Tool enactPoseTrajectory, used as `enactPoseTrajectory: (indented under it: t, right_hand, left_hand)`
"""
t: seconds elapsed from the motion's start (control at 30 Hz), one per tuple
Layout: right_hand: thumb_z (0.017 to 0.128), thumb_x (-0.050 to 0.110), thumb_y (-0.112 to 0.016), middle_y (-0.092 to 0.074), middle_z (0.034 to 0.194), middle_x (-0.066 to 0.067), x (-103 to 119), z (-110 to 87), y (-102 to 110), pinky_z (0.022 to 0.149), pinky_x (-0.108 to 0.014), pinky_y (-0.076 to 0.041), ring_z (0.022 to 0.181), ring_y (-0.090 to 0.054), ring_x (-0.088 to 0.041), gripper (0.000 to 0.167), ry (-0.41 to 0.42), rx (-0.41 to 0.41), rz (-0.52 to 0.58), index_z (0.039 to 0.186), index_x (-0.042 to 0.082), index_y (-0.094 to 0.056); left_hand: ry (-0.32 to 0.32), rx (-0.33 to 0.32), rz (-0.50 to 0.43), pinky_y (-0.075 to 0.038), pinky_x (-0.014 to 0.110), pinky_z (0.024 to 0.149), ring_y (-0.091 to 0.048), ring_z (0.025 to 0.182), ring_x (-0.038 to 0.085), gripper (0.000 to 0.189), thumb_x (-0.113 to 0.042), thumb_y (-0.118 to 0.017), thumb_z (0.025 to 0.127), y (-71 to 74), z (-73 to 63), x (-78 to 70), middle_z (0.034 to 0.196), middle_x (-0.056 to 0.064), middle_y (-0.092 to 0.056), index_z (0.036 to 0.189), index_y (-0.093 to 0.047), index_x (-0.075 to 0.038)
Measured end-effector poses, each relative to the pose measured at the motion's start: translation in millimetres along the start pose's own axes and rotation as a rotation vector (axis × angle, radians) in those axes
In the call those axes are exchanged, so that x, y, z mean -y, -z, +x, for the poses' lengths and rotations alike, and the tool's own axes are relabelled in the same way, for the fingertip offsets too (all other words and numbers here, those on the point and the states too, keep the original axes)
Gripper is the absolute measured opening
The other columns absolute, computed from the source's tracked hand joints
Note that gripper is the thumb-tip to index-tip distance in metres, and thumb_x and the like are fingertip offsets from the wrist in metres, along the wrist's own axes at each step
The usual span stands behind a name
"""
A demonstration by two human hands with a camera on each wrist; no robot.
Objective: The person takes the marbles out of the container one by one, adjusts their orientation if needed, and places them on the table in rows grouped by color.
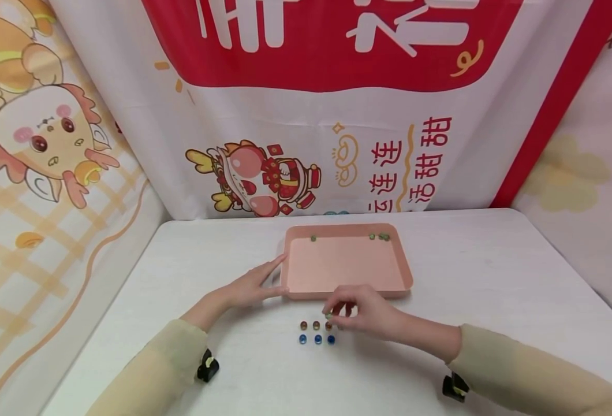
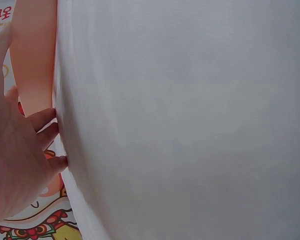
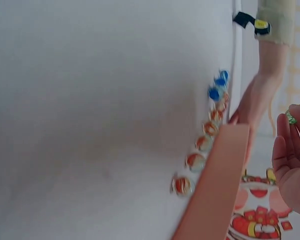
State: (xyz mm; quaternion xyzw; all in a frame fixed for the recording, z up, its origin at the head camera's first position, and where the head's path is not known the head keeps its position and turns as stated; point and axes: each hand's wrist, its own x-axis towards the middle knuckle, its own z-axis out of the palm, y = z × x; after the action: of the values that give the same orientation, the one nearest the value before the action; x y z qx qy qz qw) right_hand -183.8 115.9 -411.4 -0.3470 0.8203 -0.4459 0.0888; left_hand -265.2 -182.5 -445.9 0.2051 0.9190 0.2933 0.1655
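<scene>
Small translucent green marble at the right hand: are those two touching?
Touching: the right wrist view shows the right hand pinching the small translucent green marble between its fingertips.

We see a plain, pale beige-green left sleeve and a matching right sleeve, both ending short of the bare left hand and right hand. At each cuff we notice a small black gadget (the left one shows a dark strap and yellow patch).
</scene>
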Motion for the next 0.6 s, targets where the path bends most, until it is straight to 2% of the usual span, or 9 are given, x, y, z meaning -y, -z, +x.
enactPoseTrajectory:
  t: [0.17,0.4,0.5,0.6]
  right_hand:
    - [0.086,0.007,-0.074,-0.067,0.093,0.008,0.9,6.2,-17.7,0.069,-0.027,-0.055,0.078,-0.060,-0.006,0.013,0.013,0.083,0.063,0.098,0.012,-0.073]
    - [0.083,-0.006,-0.072,-0.068,0.098,-0.002,-1.7,13.7,-39.7,0.075,-0.022,-0.056,0.081,-0.063,-0.002,0.015,0.084,0.169,0.155,0.094,0.003,-0.071]
    - [0.084,-0.005,-0.072,-0.067,0.093,0.002,-2.6,15.5,-45.3,0.071,-0.020,-0.056,0.079,-0.062,0.001,0.015,0.091,0.192,0.128,0.093,0.006,-0.071]
    - [0.084,0.001,-0.075,-0.066,0.089,0.008,-1.9,16.4,-48.3,0.067,-0.018,-0.054,0.077,-0.060,0.002,0.014,0.107,0.194,0.026,0.091,0.013,-0.071]
  left_hand:
    - [0.003,0.000,0.011,-0.014,0.058,0.114,-0.016,0.146,0.030,0.086,-0.057,-0.061,0.089,0.0,1.0,1.6,0.160,0.007,-0.019,0.157,-0.012,-0.035]
    - [0.018,0.008,0.017,-0.015,0.057,0.114,-0.015,0.146,0.028,0.087,-0.060,-0.061,0.088,-0.5,2.7,4.9,0.160,0.003,-0.018,0.156,-0.011,-0.039]
    - [0.013,0.007,0.018,-0.015,0.058,0.114,-0.016,0.146,0.028,0.087,-0.060,-0.061,0.088,0.1,2.7,5.0,0.160,0.003,-0.018,0.156,-0.011,-0.039]
    - [-0.001,0.006,0.014,-0.014,0.057,0.114,-0.016,0.146,0.028,0.086,-0.058,-0.061,0.089,1.5,1.4,3.3,0.160,0.004,-0.019,0.156,-0.011,-0.038]
